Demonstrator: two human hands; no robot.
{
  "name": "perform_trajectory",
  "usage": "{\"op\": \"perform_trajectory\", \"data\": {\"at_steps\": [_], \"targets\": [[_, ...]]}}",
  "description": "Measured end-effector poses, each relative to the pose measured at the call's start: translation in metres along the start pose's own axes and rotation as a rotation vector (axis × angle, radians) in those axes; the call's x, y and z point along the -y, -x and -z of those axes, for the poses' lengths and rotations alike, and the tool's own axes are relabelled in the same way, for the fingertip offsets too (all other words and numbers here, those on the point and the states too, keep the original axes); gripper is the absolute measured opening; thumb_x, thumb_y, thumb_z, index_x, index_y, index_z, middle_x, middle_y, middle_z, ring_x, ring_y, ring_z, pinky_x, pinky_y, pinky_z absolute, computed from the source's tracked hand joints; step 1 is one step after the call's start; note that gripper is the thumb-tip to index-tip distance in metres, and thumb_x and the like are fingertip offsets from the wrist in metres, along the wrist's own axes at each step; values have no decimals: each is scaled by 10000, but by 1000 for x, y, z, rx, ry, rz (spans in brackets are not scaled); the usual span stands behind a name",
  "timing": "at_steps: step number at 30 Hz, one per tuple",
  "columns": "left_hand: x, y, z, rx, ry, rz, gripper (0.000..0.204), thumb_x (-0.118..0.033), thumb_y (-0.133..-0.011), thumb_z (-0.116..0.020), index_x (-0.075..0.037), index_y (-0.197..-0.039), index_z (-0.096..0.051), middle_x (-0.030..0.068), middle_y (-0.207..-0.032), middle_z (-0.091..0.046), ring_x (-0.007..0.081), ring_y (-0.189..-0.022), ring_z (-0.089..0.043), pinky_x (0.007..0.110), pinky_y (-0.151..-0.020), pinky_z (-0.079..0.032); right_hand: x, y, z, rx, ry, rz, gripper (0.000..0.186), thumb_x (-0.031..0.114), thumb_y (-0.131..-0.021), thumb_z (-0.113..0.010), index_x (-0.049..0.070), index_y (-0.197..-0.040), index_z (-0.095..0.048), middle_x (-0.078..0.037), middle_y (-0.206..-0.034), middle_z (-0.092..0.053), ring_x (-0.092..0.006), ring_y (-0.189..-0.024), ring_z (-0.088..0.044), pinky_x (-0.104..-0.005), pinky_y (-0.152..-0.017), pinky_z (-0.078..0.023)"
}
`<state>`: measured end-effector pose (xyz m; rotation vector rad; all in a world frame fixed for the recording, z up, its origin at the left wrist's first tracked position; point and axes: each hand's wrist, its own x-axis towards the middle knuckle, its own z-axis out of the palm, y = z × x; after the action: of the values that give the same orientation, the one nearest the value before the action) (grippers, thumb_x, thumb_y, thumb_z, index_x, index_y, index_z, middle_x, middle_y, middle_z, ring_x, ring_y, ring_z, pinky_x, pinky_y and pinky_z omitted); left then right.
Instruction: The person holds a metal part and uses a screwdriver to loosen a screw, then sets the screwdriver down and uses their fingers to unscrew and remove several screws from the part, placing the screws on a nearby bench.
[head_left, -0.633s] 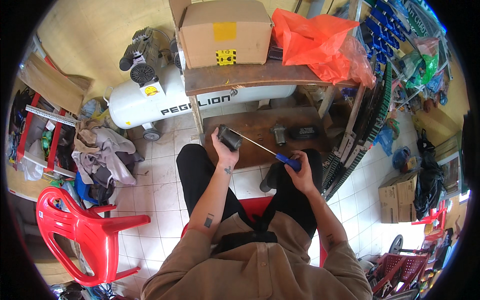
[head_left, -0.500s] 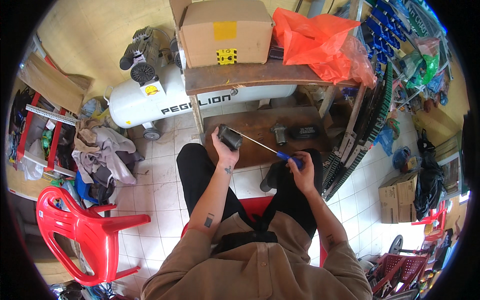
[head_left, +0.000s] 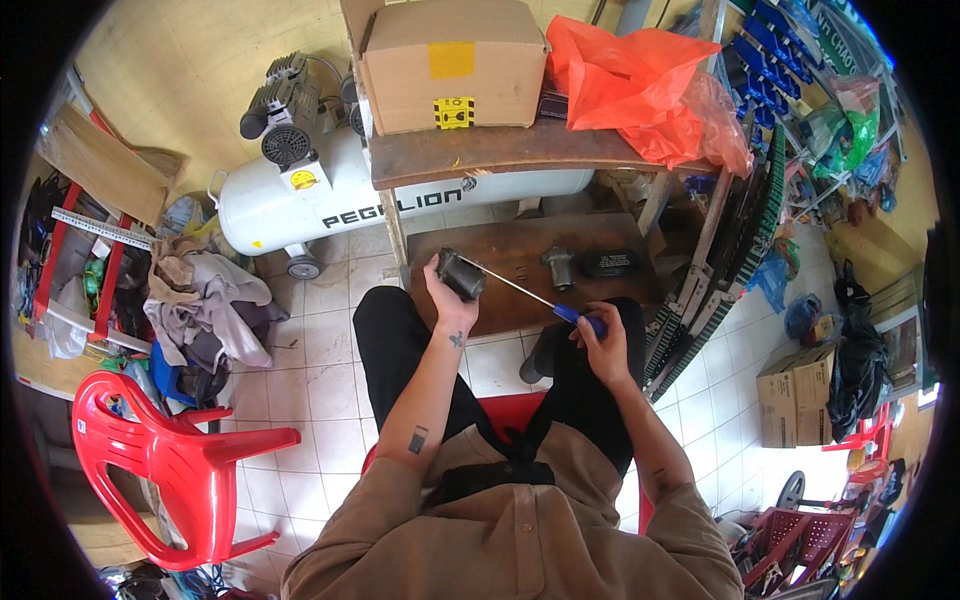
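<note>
We see the left hand (head_left: 447,300) closed around a small dark cylindrical part (head_left: 461,274), holding it up just in front of the low wooden table (head_left: 520,290), over that table's near left corner. The right hand (head_left: 601,343) is wrapped tight on the blue handle of a long screwdriver (head_left: 545,301), just off the table's near right edge. The thin shaft runs up and to the left across the table's front edge, and its tip meets the cylindrical part at its right side.

Against the frames from about half a second ago, we find very little changed: the left hand keeps the same raised grip on the part, and the shaft holds nearly the same slant. The right hand has shifted slightly along the table's near edge, its fingers curled more over the handle; whether the tool has turned we cannot tell.

On the table, behind the shaft, stand a small grey metal part (head_left: 557,266) and, to its right, a flat black case (head_left: 609,263). Behind the table lies a white air compressor tank (head_left: 330,205), and above the table a wooden shelf (head_left: 500,150) carries a cardboard box (head_left: 450,65) and an orange plastic bag (head_left: 640,85). Well to the table's left stands a red plastic chair (head_left: 160,470).
</note>
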<state>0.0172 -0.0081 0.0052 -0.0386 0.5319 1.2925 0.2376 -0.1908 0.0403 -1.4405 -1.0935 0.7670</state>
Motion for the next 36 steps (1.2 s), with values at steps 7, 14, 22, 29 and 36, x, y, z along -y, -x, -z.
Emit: {"op": "perform_trajectory", "data": {"at_steps": [7, 14, 22, 29, 36], "targets": [[-1, 1, -2, 1, -12, -5, 294, -451, -890, -600, -163, -936, -642, 32, -865, -678, 227, -811, -651, 383, -757, -545, 22, 5, -3, 87, 177, -82, 328, 142, -936, -693, 28, -1206, -545, -112, -884, -665, -152, -757, -675, -307, -640, -510], [0, -5, 2, -40, -34, -13, 300, -466, -887, -604, -172, -938, -641, 28, -851, -666, 216, -797, -645, 381, -758, -544, 24, 6, -5, 50, 419, 85, 302, 172, -878, -744, 19, -1106, -619, -178, -929, -699, -324, -867, -704, -369, -758, -532], [-7, -4, 0, -61, -66, -20, 372, -561, -898, -567, -201, -950, -648, 11, -859, -662, 198, -784, -641, 361, -728, -536, 38, 15, -14, 154, 579, 230, 269, 225, -892, -720, 7, -1040, -670, -207, -913, -700, -401, -826, -686, -424, -722, -554], [-4, -10, 2, -85, -160, 0, 391, -578, -900, -536, -204, -936, -646, -2, -792, -651, 188, -732, -636, 344, -675, -532, 31, 27, -22, 93, 736, 364, 312, 288, -906, -703, 1, -1030, -694, -186, -801, -692, -346, -688, -685, -414, -653, -551], [1, -15, 9, -67, -196, -31, 383, -556, -895, -519, -188, -897, -622, 14, -763, -638, 200, -688, -627, 350, -657, -535, 34, 31, -27, 216, 144, -420, 376, 311, -962, -643, -53, -897, -710, -141, -628, -615, -151, -576, -580, -341, -567, -460]]}}
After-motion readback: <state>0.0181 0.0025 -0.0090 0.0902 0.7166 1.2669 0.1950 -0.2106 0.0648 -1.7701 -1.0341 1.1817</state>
